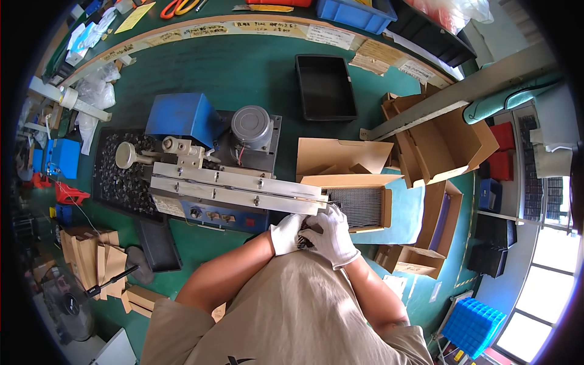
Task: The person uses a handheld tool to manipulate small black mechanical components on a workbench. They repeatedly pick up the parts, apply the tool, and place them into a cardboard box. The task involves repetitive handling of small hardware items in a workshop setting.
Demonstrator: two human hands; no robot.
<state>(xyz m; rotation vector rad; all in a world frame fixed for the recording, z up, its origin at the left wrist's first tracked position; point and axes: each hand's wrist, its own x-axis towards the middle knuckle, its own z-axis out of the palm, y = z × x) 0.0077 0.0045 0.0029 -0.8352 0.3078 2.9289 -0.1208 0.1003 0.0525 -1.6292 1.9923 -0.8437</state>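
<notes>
At the green table (261, 67) in the head view, my gloved left hand (287, 235) and right hand (334, 238) sit close together by the pale metal rail (234, 193), small dark, striped-looking pieces (302, 241) partly hidden between them, though I cannot tell whether either grips them.

ahead of the left hand (286, 235), the way is blocked by the metal rail (237, 191); just right of the right hand (333, 237), the cardboard box (387, 207) can be entered from above; farther ahead, a gap is left between motor (252, 124) and tray (300, 92).
</notes>
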